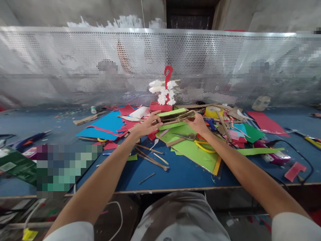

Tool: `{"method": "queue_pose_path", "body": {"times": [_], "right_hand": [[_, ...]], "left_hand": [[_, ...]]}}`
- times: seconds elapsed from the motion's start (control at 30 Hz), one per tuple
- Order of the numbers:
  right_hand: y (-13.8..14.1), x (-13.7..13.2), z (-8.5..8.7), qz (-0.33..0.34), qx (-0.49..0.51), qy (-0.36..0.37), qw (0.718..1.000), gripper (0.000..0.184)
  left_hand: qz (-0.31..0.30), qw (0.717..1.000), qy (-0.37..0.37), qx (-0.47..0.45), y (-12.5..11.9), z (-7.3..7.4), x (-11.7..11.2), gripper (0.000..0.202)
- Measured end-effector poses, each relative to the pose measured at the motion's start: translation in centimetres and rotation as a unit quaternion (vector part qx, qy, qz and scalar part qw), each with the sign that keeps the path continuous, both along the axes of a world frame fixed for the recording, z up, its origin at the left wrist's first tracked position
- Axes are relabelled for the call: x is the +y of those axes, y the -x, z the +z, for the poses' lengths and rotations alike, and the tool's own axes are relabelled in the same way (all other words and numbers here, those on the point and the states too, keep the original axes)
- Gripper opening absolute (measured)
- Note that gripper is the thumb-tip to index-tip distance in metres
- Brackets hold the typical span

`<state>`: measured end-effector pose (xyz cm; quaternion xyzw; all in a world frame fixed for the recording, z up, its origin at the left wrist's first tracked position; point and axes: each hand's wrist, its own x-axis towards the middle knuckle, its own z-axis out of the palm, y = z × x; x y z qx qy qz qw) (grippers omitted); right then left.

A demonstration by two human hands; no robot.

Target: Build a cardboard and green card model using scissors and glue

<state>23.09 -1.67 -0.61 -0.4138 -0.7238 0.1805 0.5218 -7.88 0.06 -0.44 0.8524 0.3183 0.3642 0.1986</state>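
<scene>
Between my two hands is a small open cardboard box [173,117] with light green paper on its long sides. My left hand [149,124] grips its left end, and my right hand [197,123] grips the right end. Large light green sheets [193,152] lie below it on the table. Scissors with yellow and orange handles [204,146] rest on those sheets, close to my right wrist. Just behind the box stands a red stand [162,106] with a curled red upright and white flower-like shapes.
A blue sheet [105,125] and red scraps lie left of centre. Cardboard strips [152,160] are scattered in front. At right are a yellow tape roll [214,111], a red sheet [265,122] and a black cable [304,157]. A perforated metal screen [82,67] borders the table's back.
</scene>
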Motion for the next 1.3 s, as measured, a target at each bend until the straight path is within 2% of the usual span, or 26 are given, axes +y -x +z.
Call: {"method": "queue_pose_path", "body": {"times": [0.1, 0.2, 0.6, 1.0, 1.3], "right_hand": [[-0.3, 0.4, -0.2, 0.021, 0.046, 0.021, 0.998, 0.028], [-0.5, 0.5, -0.3, 0.004, 0.062, 0.033, 0.998, 0.025], [-0.6, 0.6, -0.5, 0.001, 0.116, 0.059, 0.992, 0.026], [-0.8, 1.2, -0.9, 0.020, 0.147, 0.074, 0.986, 0.028], [-0.9, 1.0, -0.9, 0.006, 0.121, 0.055, 0.991, 0.028]], "left_hand": [[0.007, 1.000, 0.001, -0.004, 0.1, 0.1, 0.1, 0.051], [0.007, 1.000, 0.014, -0.008, 0.2, 0.0, 0.3, 0.052], [-0.036, 0.996, 0.046, -0.074, 0.3, -0.9, 1.3, 0.051], [-0.043, 0.994, 0.044, -0.088, 0.4, -0.9, 1.4, 0.045], [-0.032, 0.993, 0.057, -0.100, 0.3, -1.2, 1.7, 0.045]]}}
